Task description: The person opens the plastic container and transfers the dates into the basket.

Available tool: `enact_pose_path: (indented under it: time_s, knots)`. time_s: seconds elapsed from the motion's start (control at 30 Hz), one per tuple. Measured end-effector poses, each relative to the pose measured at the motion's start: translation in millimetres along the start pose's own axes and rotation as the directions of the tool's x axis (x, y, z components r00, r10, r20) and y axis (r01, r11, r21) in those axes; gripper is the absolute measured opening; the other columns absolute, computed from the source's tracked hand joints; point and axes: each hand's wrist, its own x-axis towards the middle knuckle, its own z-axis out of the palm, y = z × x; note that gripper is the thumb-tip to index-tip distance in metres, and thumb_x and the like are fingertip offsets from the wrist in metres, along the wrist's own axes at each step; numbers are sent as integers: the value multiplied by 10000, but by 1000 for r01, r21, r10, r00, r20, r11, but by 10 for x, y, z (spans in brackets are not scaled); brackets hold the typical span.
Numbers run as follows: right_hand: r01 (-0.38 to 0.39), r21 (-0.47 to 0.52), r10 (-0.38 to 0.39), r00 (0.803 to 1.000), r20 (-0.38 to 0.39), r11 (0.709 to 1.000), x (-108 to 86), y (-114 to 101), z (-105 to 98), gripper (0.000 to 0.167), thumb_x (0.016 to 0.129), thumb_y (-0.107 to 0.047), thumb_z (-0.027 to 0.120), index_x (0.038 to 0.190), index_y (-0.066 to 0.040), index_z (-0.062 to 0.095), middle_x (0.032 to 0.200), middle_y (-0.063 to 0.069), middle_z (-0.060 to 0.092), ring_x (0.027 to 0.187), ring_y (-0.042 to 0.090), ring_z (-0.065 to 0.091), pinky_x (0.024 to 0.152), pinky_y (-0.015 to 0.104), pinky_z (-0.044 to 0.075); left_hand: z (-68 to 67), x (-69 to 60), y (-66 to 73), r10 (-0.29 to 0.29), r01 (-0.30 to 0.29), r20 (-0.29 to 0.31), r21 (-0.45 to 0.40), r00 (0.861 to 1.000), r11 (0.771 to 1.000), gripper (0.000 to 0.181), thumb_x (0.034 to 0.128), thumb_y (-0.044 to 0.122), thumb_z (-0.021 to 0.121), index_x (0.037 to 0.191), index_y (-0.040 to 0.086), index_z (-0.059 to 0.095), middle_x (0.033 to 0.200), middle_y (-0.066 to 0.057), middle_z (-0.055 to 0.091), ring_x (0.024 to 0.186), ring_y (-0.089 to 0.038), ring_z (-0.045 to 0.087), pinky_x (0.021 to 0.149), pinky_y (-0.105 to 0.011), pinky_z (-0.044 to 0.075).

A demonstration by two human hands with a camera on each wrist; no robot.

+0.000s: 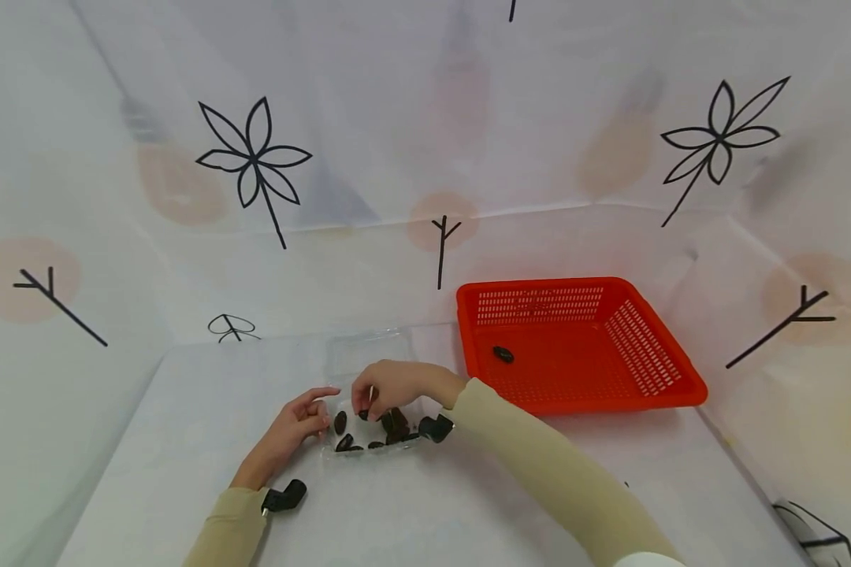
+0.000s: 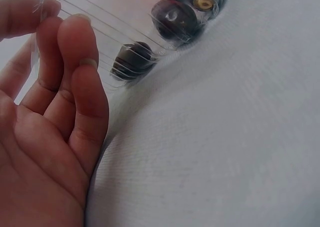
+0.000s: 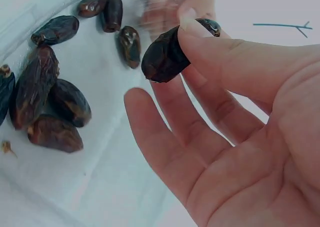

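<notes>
- Date (image 3: 165,57), dark and glossy, held above the clear plastic container (image 1: 360,435).
- Right hand (image 1: 397,386) pinches it between thumb and fingers; the lower fingers reach out past it, gently bent.
- Left hand (image 1: 288,431) stands at the container's left side, fingers softly bent near the wall; cannot tell whether they grip it or only touch.
- More dates (image 3: 35,87) inside the container: a cluster of several touching one another, others loosely scattered along the edges. Skins wrinkled, brown to near black.
- Small light-brown scrap (image 3: 7,147) close to the cluster.
- Ridged clear walls; further dates show through them in the left wrist view.
- Clear panel (image 1: 369,352), lid-like, lies flat just behind the container.
- Red basket (image 1: 560,358), slotted sides, sits to the right; a single date (image 1: 503,354) rests inside, toward its left.
- Container and basket share one white-covered counter (image 1: 369,512).
- Pale backdrop (image 1: 369,157) behind, printed with black-line flowers and twigs.
- Sleeves (image 1: 230,528) khaki; black device (image 1: 284,496) at the left wrist.
</notes>
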Motion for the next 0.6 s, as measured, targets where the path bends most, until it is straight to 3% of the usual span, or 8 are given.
enact_pose_path:
  time_s: [0.33,0.6]
  knots:
    - [-6,83,15,994,-105,997,-322,87,-199,133,908,-38,707,1016,-115,698,944,-72,653,927,108,614,791,250,524,5,-2,14,31,-31,-4,4,999,999,483,948,-3,598,1412,-31,464,780,-7,531,684,-123,547,669,-258,481]
    - [-25,162,59,976,-209,986,-683,241,-390,140,915,-45,695,1052,-74,688,979,-20,659,969,171,621,832,297,528,11,-8,9,37,-37,2,-16,999,999,502,947,-7,600,1422,-52,444,793,-5,539,688,-97,547,658,-249,483]
